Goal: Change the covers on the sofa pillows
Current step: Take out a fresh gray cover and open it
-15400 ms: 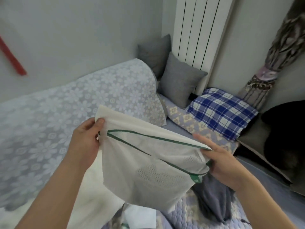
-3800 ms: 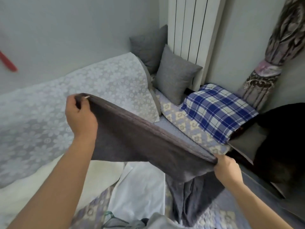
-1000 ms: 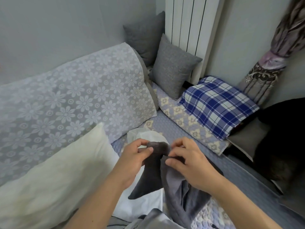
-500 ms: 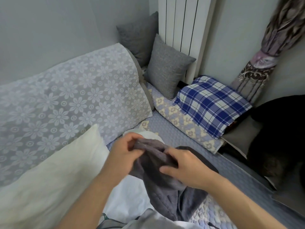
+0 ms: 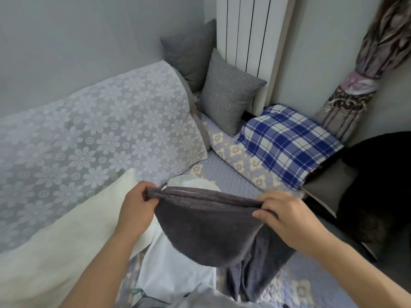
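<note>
One dark grey cover (image 5: 209, 227) held taut above sofa seat (image 5: 224, 174): left hand (image 5: 135, 207) and right hand (image 5: 287, 216) pinching its upper edge. Two grey pillows (image 5: 226, 94) in far corner; one white pillow (image 5: 62, 236), apparently bare, at left edge.

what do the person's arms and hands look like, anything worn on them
Both forearms are bare as far as the frame shows: no sleeves reach into view. The left hand and right hand wear no gloves, and no watch, bracelet or ring shows on the visible sides. Fingernails look short and unpainted.
</note>
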`<state>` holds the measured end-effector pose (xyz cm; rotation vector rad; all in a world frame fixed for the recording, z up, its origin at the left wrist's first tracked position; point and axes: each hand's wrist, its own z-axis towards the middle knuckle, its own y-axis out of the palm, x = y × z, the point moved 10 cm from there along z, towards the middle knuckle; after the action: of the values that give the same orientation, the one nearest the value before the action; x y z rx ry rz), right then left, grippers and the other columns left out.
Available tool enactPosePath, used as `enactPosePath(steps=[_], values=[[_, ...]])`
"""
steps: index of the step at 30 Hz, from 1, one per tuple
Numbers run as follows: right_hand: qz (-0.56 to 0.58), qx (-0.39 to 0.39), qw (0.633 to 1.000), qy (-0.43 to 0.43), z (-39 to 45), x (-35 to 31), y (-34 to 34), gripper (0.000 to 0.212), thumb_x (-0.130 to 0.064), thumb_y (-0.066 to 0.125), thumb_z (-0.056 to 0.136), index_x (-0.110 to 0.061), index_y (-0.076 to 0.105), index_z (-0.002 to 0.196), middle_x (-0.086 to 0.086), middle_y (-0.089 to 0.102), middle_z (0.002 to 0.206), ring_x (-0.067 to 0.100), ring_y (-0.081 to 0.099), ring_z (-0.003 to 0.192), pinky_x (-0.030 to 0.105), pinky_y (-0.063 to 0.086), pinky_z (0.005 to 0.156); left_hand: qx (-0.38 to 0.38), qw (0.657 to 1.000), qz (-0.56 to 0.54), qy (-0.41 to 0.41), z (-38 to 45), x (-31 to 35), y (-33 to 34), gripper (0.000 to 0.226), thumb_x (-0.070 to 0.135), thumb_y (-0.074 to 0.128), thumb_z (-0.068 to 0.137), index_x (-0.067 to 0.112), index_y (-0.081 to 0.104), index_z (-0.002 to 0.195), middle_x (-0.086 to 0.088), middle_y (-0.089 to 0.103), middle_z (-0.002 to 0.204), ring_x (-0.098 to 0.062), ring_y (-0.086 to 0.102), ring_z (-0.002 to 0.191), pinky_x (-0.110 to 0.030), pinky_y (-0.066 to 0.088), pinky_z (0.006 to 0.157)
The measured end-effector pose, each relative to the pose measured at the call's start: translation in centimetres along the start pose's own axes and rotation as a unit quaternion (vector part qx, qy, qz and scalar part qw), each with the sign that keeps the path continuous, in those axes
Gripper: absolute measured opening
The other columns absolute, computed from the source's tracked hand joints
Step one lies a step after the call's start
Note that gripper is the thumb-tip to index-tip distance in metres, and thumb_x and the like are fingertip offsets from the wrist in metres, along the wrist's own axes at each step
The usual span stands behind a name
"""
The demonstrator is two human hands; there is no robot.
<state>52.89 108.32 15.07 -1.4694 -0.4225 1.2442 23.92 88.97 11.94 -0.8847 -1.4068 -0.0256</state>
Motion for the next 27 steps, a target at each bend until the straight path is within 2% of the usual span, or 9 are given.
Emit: enactPosePath(steps=[2, 4, 7, 11, 12, 15, 17, 21, 27], values=[[0.07, 0.06, 0.995, 0.025, 0.5, -0.6, -2.4, 0.036, -0.049, 0.058, 0.095, -0.02, 0.073, 0.081, -0.018, 0.065, 0.098, 0.001, 0.061, 0.092, 0.018, 0.049, 0.08, -0.017, 0.999, 0.034, -0.002, 0.4, 0.0, 0.3, 0.022, -0.002, 0.066, 0.084, 0.02, 0.066, 0.085, -0.002, 0.068, 0.081, -0.02, 0.061, 0.077, -0.031, 0.043, 0.067], [0.078, 0.019, 0.995, 0.058, 1.7, 0.2, -2.6, 0.012, -0.032, 0.071, 0.09, -0.024, 0.067, 0.082, -0.019, 0.062, 0.094, 0.002, 0.06, 0.087, 0.016, 0.047, 0.074, -0.039, 0.997, 0.066, -0.001, 1.2, 0.3, 1.3, 0.019, 0.0, 0.063, 0.083, 0.019, 0.065, 0.084, -0.001, 0.066, 0.079, -0.018, 0.058, 0.072, -0.031, 0.041, 0.064], [0.014, -0.108, 0.982, 0.151, 3.4, 5.5, -0.3, 0.022, -0.02, 0.074, 0.088, -0.028, 0.054, 0.086, -0.01, 0.059, 0.089, 0.013, 0.058, 0.084, 0.021, 0.043, 0.068, -0.105, 0.987, 0.121, 0.013, 2.3, 1.2, 5.3, 0.018, 0.002, 0.062, 0.082, 0.02, 0.064, 0.081, -0.002, 0.066, 0.076, -0.018, 0.059, 0.071, -0.029, 0.043, 0.061], [0.016, -0.043, 0.97, 0.237, 3.7, 11.0, -1.4, 0.053, -0.012, 0.07, 0.09, -0.032, 0.048, 0.133, -0.005, 0.064, 0.11, 0.021, 0.061, 0.102, 0.039, 0.051, 0.088, -0.133, 0.974, 0.168, 0.075, 3.7, 3.7, 10.7, 0.025, 0.005, 0.066, 0.08, 0.029, 0.059, 0.076, 0.003, 0.067, 0.079, -0.021, 0.063, 0.079, -0.034, 0.049, 0.072], [0.025, -0.006, 0.971, 0.236, 3.8, 11.1, -2.6, 0.049, -0.01, 0.068, 0.091, -0.03, 0.053, 0.133, -0.005, 0.063, 0.112, 0.02, 0.059, 0.104, 0.038, 0.05, 0.09, -0.115, 0.978, 0.151, 0.082, 4.2, 4.7, 11.0, 0.025, 0.006, 0.066, 0.081, 0.029, 0.059, 0.077, 0.002, 0.066, 0.08, -0.022, 0.063, 0.079, -0.037, 0.05, 0.074], [0.057, 0.041, 0.972, 0.222, 2.2, 10.8, -4.7, 0.02, -0.011, 0.069, 0.09, -0.029, 0.065, 0.095, -0.009, 0.061, 0.095, 0.019, 0.057, 0.093, 0.033, 0.041, 0.079, -0.084, 0.988, 0.092, 0.095, 4.6, 6.5, 11.5, 0.024, 0.002, 0.062, 0.084, 0.026, 0.061, 0.085, -0.003, 0.066, 0.078, -0.022, 0.065, 0.07, -0.035, 0.05, 0.065], [0.08, 0.041, 0.972, 0.218, -0.2, 10.8, -4.5, 0.027, -0.009, 0.072, 0.086, -0.031, 0.059, 0.08, -0.009, 0.057, 0.085, 0.019, 0.055, 0.084, 0.035, 0.04, 0.073, -0.113, 0.987, 0.07, 0.087, 3.7, 5.8, 12.4, 0.028, -0.003, 0.06, 0.085, 0.025, 0.059, 0.088, -0.002, 0.065, 0.07, -0.019, 0.067, 0.057, -0.03, 0.051, 0.056], [0.089, 0.055, 0.974, 0.199, -6.5, 11.7, -0.7, 0.023, -0.007, 0.07, 0.072, -0.023, 0.058, 0.082, -0.005, 0.058, 0.09, 0.024, 0.055, 0.087, 0.04, 0.046, 0.075, -0.196, 0.978, 0.03, 0.062, -0.3, 0.5, 14.5, 0.033, -0.013, 0.06, 0.083, 0.02, 0.06, 0.086, -0.001, 0.07, 0.076, -0.015, 0.073, 0.064, -0.035, 0.059, 0.067], [0.047, -0.105, 0.962, 0.246, -19.2, 14.6, 16.9, 0.04, 0.003, 0.078, 0.067, -0.021, 0.048, 0.079, -0.004, 0.066, 0.106, 0.025, 0.056, 0.102, 0.034, 0.048, 0.068, -0.322, 0.927, 0.189, 0.006, -10.1, -17.3, 21.3, 0.033, -0.001, 0.067, 0.079, 0.029, 0.054, 0.083, 0.01, 0.059, 0.092, -0.011, 0.059, 0.078, -0.032, 0.048, 0.071]])
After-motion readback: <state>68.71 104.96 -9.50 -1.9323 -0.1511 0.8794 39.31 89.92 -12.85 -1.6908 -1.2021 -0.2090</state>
